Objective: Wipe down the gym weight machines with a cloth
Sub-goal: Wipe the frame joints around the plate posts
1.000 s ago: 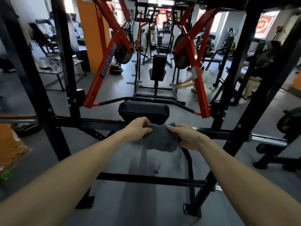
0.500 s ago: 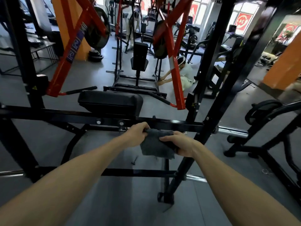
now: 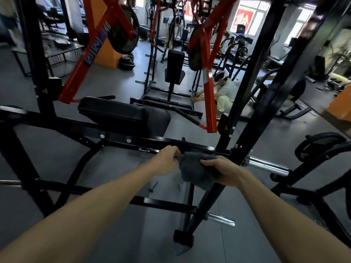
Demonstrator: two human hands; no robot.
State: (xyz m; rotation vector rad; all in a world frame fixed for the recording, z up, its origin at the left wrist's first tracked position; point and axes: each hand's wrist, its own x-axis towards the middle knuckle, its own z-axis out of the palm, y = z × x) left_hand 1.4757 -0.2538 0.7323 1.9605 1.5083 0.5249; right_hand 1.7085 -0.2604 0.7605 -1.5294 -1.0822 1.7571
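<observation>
Both our hands hold the grey cloth [image 3: 197, 168] on the black bar [image 3: 133, 142], at about 6 o'clock from the seat pad [image 3: 121, 112]. The left hand [image 3: 167, 160] pinches its left edge; the right hand [image 3: 225, 172] grips the right side with curled fingers. Compared with a second ago, we have slid along the bar toward 3 o'clock, near the black post [image 3: 245, 118]. We judge this part is almost wiped; the chrome sleeve [image 3: 266, 165] lies beyond.
</observation>
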